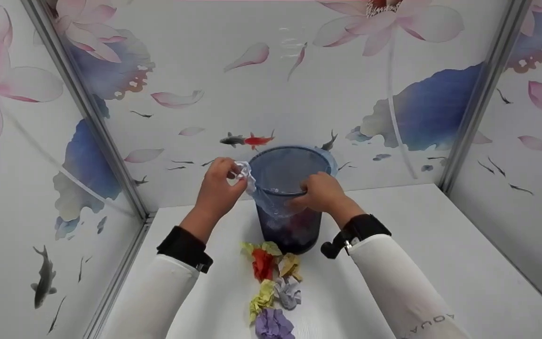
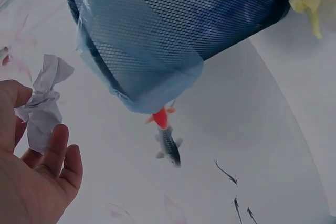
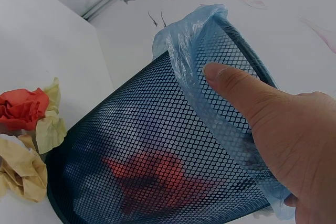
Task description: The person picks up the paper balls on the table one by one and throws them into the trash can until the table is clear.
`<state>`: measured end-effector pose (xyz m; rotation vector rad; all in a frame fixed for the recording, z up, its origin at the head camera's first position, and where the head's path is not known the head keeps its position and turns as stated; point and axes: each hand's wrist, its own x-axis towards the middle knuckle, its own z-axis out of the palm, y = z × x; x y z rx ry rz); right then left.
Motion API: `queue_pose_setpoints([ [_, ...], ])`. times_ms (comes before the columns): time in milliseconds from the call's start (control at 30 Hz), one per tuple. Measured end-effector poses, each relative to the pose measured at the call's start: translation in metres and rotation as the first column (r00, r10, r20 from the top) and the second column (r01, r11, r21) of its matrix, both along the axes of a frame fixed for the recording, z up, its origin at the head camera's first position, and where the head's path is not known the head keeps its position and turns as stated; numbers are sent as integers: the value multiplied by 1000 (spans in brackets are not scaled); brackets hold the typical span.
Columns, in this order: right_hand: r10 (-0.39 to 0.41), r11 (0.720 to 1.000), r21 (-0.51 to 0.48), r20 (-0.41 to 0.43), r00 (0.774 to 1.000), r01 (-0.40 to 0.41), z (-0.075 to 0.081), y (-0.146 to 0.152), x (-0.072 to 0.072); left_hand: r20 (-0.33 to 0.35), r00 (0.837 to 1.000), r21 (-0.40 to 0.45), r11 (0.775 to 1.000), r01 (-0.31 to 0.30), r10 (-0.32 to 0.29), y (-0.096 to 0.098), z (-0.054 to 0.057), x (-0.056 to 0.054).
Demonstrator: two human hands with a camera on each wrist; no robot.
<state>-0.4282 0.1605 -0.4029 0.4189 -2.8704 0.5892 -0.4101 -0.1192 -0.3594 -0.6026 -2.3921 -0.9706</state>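
Observation:
A dark mesh wastebasket [image 1: 294,226] stands on the white table, lined with a thin blue plastic bag [image 2: 142,77] folded over its rim. Red and other coloured shapes show through the mesh in the right wrist view. My right hand [image 1: 322,192] grips the near right rim, thumb outside over the bag and fingers hidden inside. Beside the left rim my left hand [image 1: 219,186] pinches a crumpled white paper ball [image 2: 46,103] between thumb and fingers. In the left wrist view the paper is apart from the basket.
In front of the basket lie several crumpled papers: a red one [image 1: 262,264], a tan one [image 1: 290,266], a yellow one [image 1: 262,297], a grey one [image 1: 288,293] and a purple one [image 1: 274,324]. Printed panels [image 1: 271,108] with metal corner posts [image 1: 475,103] enclose the table [image 1: 393,263].

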Motion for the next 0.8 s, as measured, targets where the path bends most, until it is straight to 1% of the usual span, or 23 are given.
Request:
queue_pose_setpoints([
  [67,-10,1000,-1,11,1000,10,1,0,0,-24,1000,30,1000,0,1,7,4,-5],
  [167,-15,1000,2,22,1000,15,1,0,-1,-36,999,56,998,-2,4,17,7,-10],
  [333,-18,1000,4,22,1000,17,2,0,-1,-40,999,64,998,1,2,34,10,-17],
  [467,-20,1000,11,25,999,19,2,-1,-1,-55,998,61,998,27,-24,48,11,-19],
  [567,-18,1000,25,18,1000,17,2,-1,-2,-65,997,35,999,37,-35,57,9,-19],
  [667,-15,999,45,3,1000,14,2,0,-2,-66,997,3,999,36,-36,64,4,-20],
  [733,-12,998,58,-10,1000,13,1,0,-3,-57,998,-19,999,29,-30,69,-1,-22],
  [800,-10,998,69,-21,1000,12,0,0,-3,-33,999,-37,999,24,-25,72,-6,-24],
])
